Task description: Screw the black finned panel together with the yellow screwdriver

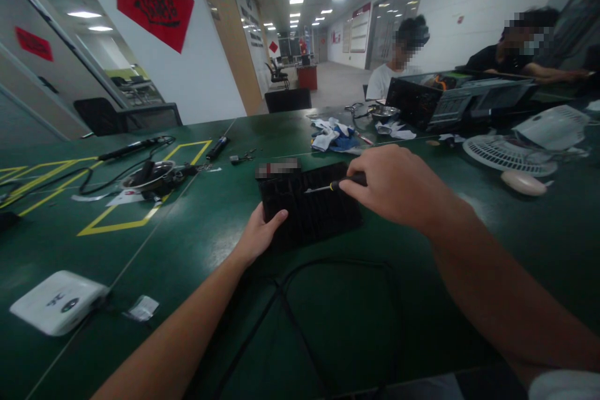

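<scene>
A black plastic case (pixel 323 212) with ribs or compartments inside rests on the green table in front of me. My left hand (pixel 260 231) grips its near left corner, thumb over the rim. In my right hand (pixel 403 187) is a screwdriver (pixel 321 189) with a black and yellow handle, fingers closed around it. Its metal shaft points left across the inside of the case; whether the tip touches anything cannot be made out. At the case's far left edge is a blurred-out label (pixel 277 167).
A black cable (pixel 337 261) loops nearer me. A white box (pixel 60 303) lies left, below a cluttered pan (pixel 154 176). Gloves (pixel 332 134) lie beyond the case. Right are a white fan (pixel 510 153) and an opened computer case (pixel 450 103), with two people behind.
</scene>
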`<move>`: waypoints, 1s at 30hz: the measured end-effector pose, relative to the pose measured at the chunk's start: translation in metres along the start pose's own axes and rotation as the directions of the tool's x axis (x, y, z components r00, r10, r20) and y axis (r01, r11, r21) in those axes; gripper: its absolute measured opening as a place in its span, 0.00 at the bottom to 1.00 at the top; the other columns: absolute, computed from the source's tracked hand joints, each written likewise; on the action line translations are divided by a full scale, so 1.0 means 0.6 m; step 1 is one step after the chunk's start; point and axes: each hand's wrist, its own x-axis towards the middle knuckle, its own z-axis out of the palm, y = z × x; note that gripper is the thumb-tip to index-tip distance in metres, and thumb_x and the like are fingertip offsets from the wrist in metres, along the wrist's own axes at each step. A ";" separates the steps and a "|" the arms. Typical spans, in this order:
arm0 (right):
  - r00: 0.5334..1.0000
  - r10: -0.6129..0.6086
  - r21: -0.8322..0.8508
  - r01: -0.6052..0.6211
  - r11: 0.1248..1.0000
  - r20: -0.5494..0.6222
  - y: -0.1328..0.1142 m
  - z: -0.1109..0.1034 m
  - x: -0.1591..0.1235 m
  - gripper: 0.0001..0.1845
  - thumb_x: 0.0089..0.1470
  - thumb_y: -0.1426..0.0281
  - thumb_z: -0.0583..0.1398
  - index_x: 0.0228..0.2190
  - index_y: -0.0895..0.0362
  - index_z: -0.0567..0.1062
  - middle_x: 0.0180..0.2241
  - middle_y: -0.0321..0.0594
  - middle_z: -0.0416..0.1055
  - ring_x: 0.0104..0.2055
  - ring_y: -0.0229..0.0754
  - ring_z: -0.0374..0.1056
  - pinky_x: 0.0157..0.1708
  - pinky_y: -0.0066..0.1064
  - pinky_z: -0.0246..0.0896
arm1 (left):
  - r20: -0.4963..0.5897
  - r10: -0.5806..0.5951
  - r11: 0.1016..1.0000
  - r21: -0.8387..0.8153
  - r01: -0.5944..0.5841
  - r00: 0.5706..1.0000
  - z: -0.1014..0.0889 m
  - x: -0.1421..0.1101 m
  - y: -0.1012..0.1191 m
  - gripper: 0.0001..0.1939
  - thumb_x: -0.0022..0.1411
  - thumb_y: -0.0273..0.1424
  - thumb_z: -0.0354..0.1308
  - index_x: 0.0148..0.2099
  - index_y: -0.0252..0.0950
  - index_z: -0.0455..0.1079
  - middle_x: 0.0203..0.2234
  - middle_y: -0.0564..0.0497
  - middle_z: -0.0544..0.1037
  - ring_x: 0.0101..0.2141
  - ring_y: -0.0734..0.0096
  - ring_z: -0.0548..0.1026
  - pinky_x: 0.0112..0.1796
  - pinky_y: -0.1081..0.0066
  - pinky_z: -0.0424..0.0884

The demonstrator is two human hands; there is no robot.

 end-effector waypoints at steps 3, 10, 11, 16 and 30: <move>0.999 -0.050 0.067 0.050 0.996 -0.003 0.004 0.001 0.002 0.16 0.63 0.63 0.59 0.37 0.57 0.85 0.35 0.49 0.82 0.37 0.51 0.75 0.34 0.39 0.59 | 0.010 0.006 1.000 0.000 -0.006 1.000 0.000 -0.001 0.002 0.28 0.58 0.42 0.71 0.57 0.36 0.71 0.50 0.42 0.81 0.55 0.47 0.78 0.57 0.47 0.73; 0.970 -0.137 0.249 0.186 0.950 -0.202 0.028 -0.022 -0.005 0.10 0.60 0.66 0.63 0.36 0.55 0.86 0.37 0.42 0.83 0.39 0.47 0.76 0.42 0.39 0.64 | 0.009 -0.014 1.000 -0.009 0.014 1.000 0.003 -0.001 0.004 0.31 0.58 0.42 0.71 0.59 0.36 0.70 0.53 0.40 0.81 0.56 0.47 0.77 0.58 0.46 0.72; 0.967 -0.147 0.249 0.197 0.948 -0.205 0.032 -0.023 -0.006 0.09 0.57 0.67 0.65 0.37 0.55 0.86 0.37 0.42 0.83 0.40 0.47 0.76 0.42 0.38 0.64 | 0.008 -0.012 1.000 -0.015 0.012 1.000 0.004 -0.002 0.004 0.31 0.58 0.42 0.71 0.59 0.36 0.70 0.53 0.40 0.81 0.56 0.47 0.77 0.58 0.46 0.72; 0.951 -0.258 0.214 0.291 0.932 -0.169 0.042 -0.018 -0.006 0.12 0.53 0.74 0.65 0.39 0.54 0.86 0.38 0.41 0.81 0.41 0.46 0.75 0.43 0.37 0.64 | 0.014 -0.015 1.000 0.006 0.015 1.000 0.003 -0.003 0.008 0.30 0.58 0.43 0.71 0.58 0.36 0.70 0.53 0.40 0.81 0.56 0.46 0.77 0.58 0.46 0.73; 0.954 -0.254 0.149 0.278 0.949 -0.162 0.026 -0.004 0.001 0.17 0.59 0.78 0.59 0.41 0.56 0.86 0.44 0.48 0.77 0.47 0.52 0.72 0.46 0.43 0.63 | 0.008 -0.018 1.000 -0.006 0.018 1.000 0.003 -0.003 0.006 0.30 0.57 0.43 0.71 0.57 0.36 0.70 0.54 0.40 0.80 0.56 0.45 0.77 0.58 0.43 0.72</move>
